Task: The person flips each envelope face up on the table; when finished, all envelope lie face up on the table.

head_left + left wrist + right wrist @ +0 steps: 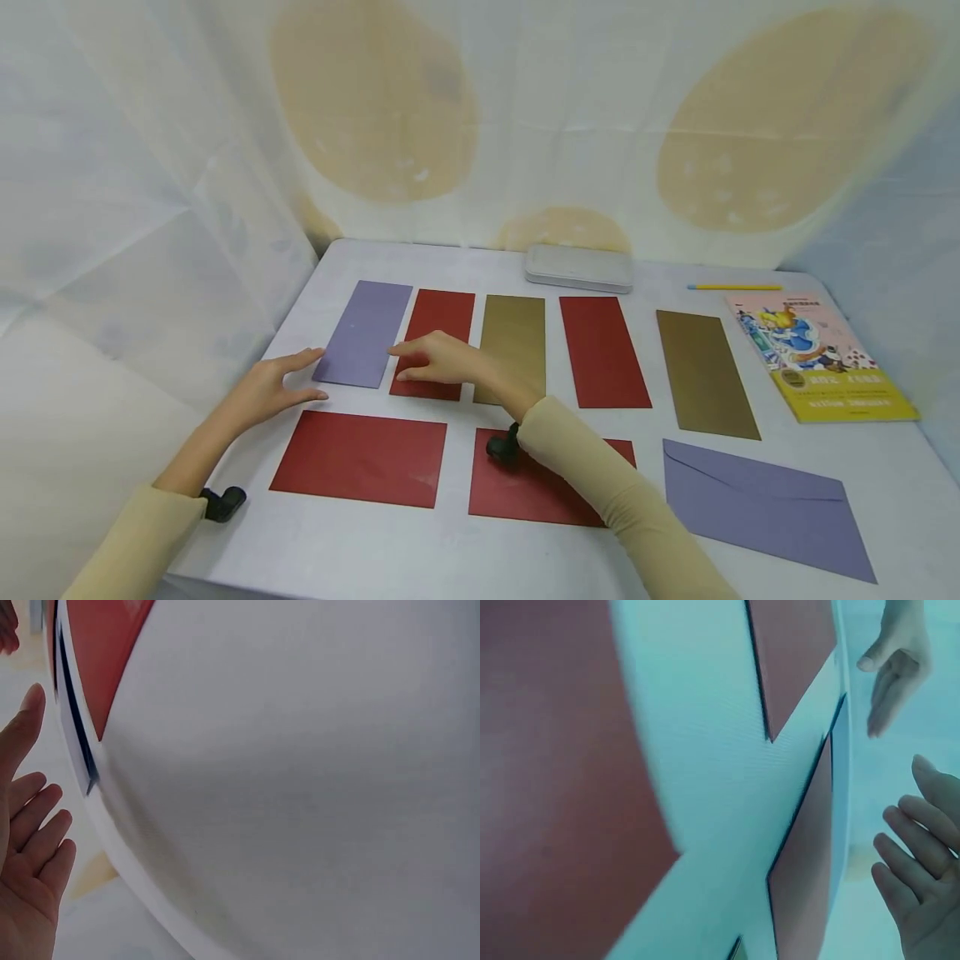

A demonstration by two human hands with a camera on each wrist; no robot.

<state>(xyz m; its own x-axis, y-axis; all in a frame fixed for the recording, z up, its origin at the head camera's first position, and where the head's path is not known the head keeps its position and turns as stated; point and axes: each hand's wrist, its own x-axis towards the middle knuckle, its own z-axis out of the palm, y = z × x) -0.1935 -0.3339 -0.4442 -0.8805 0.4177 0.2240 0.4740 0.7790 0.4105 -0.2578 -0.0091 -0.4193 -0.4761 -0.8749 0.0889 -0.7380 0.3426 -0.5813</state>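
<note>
A purple envelope [367, 329] lies at the left end of the back row. My left hand [273, 387] is at its lower left edge, thumb and fingers apart. Across from it, my right hand [442, 362] hovers over a red envelope [444, 310], fingertips pointing at the purple envelope's right edge. Neither hand grips anything. In the left wrist view the left hand [30, 862] has its fingers loosely extended. The right wrist view shows the right hand [926, 877] with spread fingers, the other hand [900, 667] facing it.
Farther right in the row are gold [517, 321], red [603, 354] and another gold envelope [705, 375]. In front lie two red ones [360, 458] and a purple one [765, 508] with its flap showing. A grey case [579, 268], pencil [735, 287] and book [825, 358] sit behind.
</note>
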